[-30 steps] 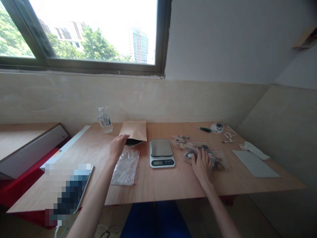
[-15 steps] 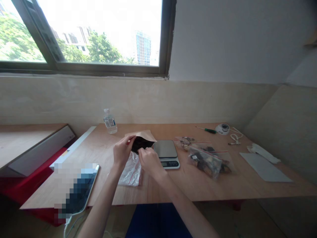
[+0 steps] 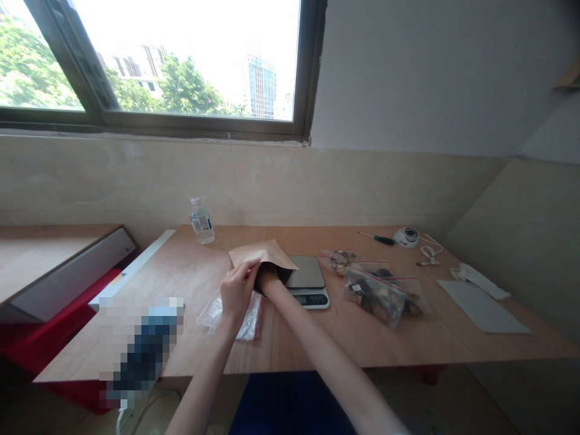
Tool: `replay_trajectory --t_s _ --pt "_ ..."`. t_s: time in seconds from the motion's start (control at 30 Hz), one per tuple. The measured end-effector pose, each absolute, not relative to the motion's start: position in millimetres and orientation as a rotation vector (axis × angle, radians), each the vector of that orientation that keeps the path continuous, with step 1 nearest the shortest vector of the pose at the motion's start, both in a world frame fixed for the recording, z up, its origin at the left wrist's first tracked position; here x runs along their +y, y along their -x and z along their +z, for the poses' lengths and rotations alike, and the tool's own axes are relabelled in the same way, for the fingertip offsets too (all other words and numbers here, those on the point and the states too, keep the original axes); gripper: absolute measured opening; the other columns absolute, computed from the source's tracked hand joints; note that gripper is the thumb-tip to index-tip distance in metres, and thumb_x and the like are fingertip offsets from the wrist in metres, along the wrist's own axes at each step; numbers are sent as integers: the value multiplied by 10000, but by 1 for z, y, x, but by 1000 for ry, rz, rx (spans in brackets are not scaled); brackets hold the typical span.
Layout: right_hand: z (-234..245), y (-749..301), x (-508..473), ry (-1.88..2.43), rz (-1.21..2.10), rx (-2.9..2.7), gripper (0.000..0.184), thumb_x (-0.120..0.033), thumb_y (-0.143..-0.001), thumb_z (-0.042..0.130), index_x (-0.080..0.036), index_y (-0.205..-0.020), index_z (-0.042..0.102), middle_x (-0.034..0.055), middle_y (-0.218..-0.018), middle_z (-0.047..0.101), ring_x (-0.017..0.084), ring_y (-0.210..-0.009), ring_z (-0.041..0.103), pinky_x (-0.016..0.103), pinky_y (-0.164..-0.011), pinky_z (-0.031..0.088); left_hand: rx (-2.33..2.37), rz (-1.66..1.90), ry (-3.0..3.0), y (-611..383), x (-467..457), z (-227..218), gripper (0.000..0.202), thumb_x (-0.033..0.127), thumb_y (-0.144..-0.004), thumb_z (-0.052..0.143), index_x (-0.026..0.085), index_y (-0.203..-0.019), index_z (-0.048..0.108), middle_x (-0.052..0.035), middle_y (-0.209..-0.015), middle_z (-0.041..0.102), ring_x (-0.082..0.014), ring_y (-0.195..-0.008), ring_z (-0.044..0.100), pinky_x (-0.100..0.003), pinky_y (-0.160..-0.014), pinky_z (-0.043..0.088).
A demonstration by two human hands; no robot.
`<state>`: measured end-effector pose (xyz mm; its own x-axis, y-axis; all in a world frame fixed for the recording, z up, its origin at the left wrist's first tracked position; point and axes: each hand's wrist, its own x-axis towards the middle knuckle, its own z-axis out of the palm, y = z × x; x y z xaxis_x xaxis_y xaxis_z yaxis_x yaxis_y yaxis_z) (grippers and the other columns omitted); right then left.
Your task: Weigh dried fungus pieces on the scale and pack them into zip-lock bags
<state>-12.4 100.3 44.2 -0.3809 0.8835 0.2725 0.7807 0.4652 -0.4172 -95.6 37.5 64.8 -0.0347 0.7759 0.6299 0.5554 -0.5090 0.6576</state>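
A brown paper pouch (image 3: 265, 252) is lifted off the wooden table (image 3: 317, 338), its dark mouth facing me. My left hand (image 3: 236, 292) pinches the pouch's near edge and holds it open. My right hand (image 3: 267, 276) is pushed inside the pouch up to the wrist, so its fingers are hidden. An empty clear zip bag (image 3: 247, 314) with a red seal lies flat under my left hand. Just right of the pouch stands a small digital kitchen scale (image 3: 308, 281).
Two clear zip bags with dark pieces (image 3: 380, 296) lie right of the scale. A small water bottle (image 3: 200, 221) stands at the back left. A green screwdriver (image 3: 380, 239), a round white device (image 3: 406, 236), a white cable and a grey sheet (image 3: 483, 305) lie at the right.
My right hand left the filled zip bags, crossed to the pouch and went inside it. My left hand raised the pouch off the table and holds its mouth open.
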Motion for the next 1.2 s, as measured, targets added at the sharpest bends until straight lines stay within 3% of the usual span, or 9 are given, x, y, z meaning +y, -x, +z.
replay_trajectory --t_s 0.23,0.4,0.6,0.73,0.97,1.1,1.2 --pt "58 -7 65 1523 297 -2224 355 -30 -853 418 -26 -1196 511 191 -1234 567 275 -1168 519 382 -1036 335 1433 1582 -2002 98 39 67 236 407 -821 543 261 -925 696 6 -885 712 -129 -674 636 -231 -668 483" --pt "70 -28 36 1380 395 -2206 439 19 -815 363 -115 -1203 518 146 -1178 608 244 -1062 593 336 -903 465 1416 1552 -2021 98 40 67 225 393 -822 546 261 -923 697 14 -864 714 -125 -665 642 -219 -661 487" --pt "60 -42 32 1198 411 -2131 631 113 -664 351 -179 -1203 503 98 -1253 522 208 -1220 450 352 -1017 375 1382 1523 -2036 97 44 63 221 382 -829 536 257 -916 696 11 -875 717 -130 -711 656 -223 -687 503" --pt "53 -45 33 1158 397 -2101 606 118 -656 336 -177 -1149 530 101 -1194 504 215 -1197 435 379 -1013 370 1363 1519 -2027 95 46 64 223 375 -831 533 250 -920 695 6 -865 715 -127 -696 652 -224 -671 510" --pt "69 -54 9 942 394 -1844 454 28 -811 343 -240 -1113 551 55 -1065 524 168 -1043 497 332 -931 424 1363 1508 -2028 101 61 69 218 374 -818 547 240 -900 698 8 -861 719 -126 -688 651 -217 -666 510" --pt "59 -83 10 1052 296 -1517 333 -50 -848 368 -218 -1065 556 62 -1010 546 172 -976 535 328 -881 452 1394 1576 -2001 110 67 69 198 376 -797 580 248 -876 709 20 -831 722 -124 -679 645 -213 -667 509" --pt "35 -110 30 1216 238 -1520 383 -7 -795 347 -196 -1052 558 78 -1006 537 183 -979 535 343 -872 464 1415 1614 -1978 116 67 67 187 372 -790 592 256 -870 716 26 -818 724 -123 -682 645 -212 -671 508"
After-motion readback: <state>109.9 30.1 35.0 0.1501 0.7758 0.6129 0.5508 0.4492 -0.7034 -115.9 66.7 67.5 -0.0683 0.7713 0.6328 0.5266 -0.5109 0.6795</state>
